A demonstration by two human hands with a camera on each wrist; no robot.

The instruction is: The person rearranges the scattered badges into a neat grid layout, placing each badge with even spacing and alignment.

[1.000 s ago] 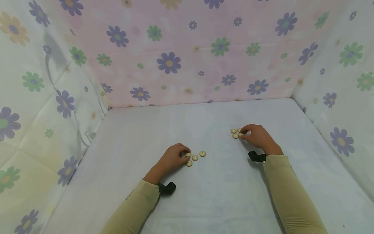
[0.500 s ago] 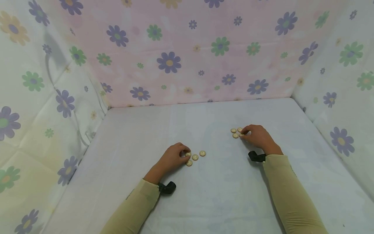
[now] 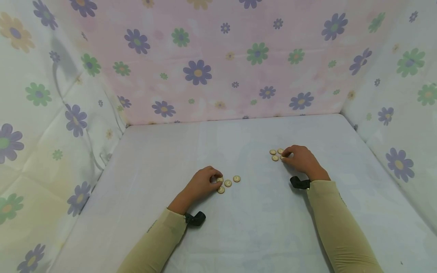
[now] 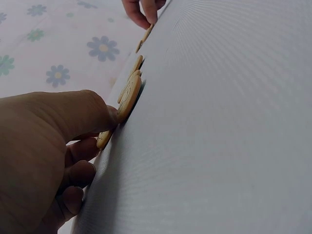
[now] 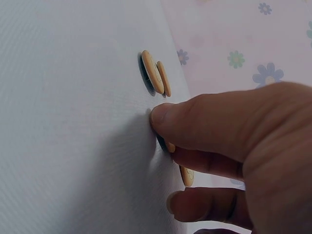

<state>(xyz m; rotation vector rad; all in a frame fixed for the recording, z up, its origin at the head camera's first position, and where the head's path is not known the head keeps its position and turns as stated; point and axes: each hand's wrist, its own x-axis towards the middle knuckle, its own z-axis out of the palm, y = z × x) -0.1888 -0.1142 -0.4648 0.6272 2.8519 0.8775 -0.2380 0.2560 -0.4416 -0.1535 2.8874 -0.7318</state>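
Observation:
My left hand (image 3: 202,184) pinches a round light-wood disc (image 3: 220,179) between thumb and fingertips, low at the white table. In the left wrist view, the thumb tip overlaps the edge of a nearer disc (image 4: 129,97) with thin dark line marks. Farther back on the right, my right hand (image 3: 300,159) has thumb and finger on another wooden disc (image 3: 282,157). The right wrist view shows this disc (image 5: 169,146) mostly hidden behind the thumb. Three more discs lie close by the right hand, one (image 3: 275,158) at the front left of that group.
Beside the left hand, a disc (image 3: 228,183) lies flat, with another disc (image 3: 236,178) to its right. A white cloth covers the table (image 3: 252,220). Flower-patterned cloth walls (image 3: 218,68) stand at the back and both sides. Black wrist cameras (image 3: 299,182) hang below the hands.
The right hand's fingertips have shifted very slightly right, together with the disc they hold. The left hand and the other discs stay in place.

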